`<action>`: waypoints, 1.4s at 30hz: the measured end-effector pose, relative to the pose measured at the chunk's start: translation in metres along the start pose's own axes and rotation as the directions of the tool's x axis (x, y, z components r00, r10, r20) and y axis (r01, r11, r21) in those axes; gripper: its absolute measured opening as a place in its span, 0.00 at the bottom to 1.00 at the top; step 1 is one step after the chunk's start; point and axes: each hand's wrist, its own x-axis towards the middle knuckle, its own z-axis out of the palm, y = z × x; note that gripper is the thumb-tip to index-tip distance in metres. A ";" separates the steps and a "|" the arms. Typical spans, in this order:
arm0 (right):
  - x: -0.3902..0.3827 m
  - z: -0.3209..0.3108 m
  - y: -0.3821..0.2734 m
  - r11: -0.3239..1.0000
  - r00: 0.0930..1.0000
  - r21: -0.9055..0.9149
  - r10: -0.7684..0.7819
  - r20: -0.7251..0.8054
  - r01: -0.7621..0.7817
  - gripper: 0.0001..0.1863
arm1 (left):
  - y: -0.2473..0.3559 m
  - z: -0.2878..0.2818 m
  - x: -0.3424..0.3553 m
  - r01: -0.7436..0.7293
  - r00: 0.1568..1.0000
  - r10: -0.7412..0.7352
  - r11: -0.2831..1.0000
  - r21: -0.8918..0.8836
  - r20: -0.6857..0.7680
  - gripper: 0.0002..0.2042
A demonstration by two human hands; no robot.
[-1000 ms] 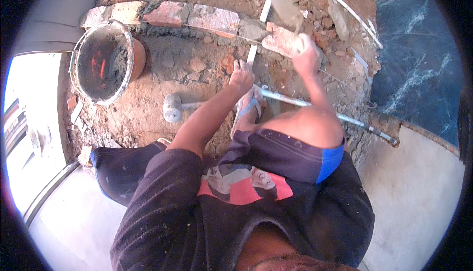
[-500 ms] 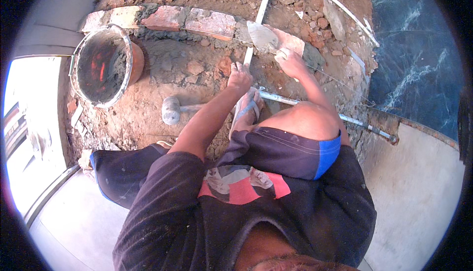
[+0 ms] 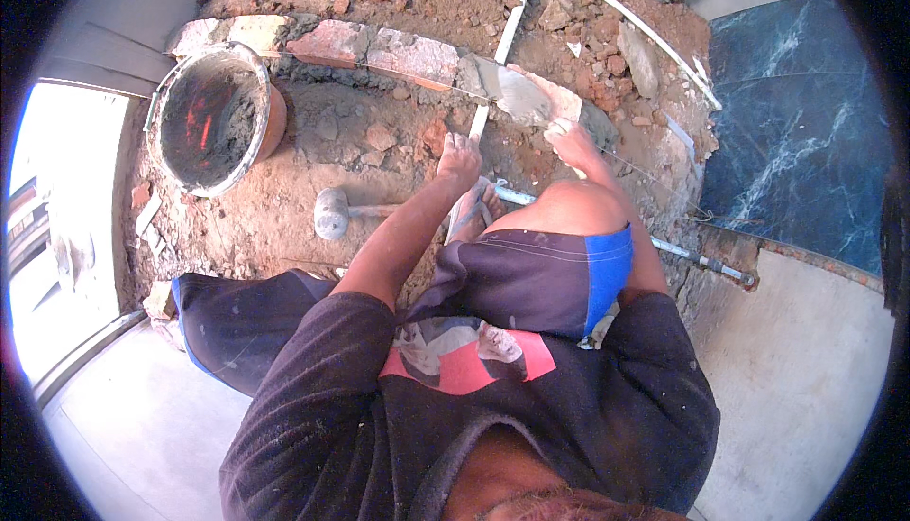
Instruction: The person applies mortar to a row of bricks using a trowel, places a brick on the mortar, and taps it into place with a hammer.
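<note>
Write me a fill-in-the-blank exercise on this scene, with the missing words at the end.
The right hand holds a ____ at the brick row.
The bucket stands to the ____ of the mallet.
The shorts have a bright ____ side panel.
The left hand is beside a white ____.

Missing words: trowel; left; blue; pipe.
</note>
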 end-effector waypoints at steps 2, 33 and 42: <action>-0.014 -0.008 0.005 0.966 0.978 0.150 0.206 0.034 -0.209 0.11 | 0.001 0.008 0.006 -0.016 1.000 0.016 1.000 -0.003 -0.015 0.24; -0.093 -0.004 -0.085 0.433 0.787 0.781 0.605 0.119 -0.451 0.15 | -0.024 0.010 -0.002 -0.064 0.995 0.022 0.891 -0.449 -0.098 0.21; -0.050 -0.017 -0.120 -0.175 0.767 0.915 0.500 0.402 -0.365 0.11 | -0.045 -0.009 -0.030 -0.041 0.995 -0.008 0.866 -0.499 -0.097 0.23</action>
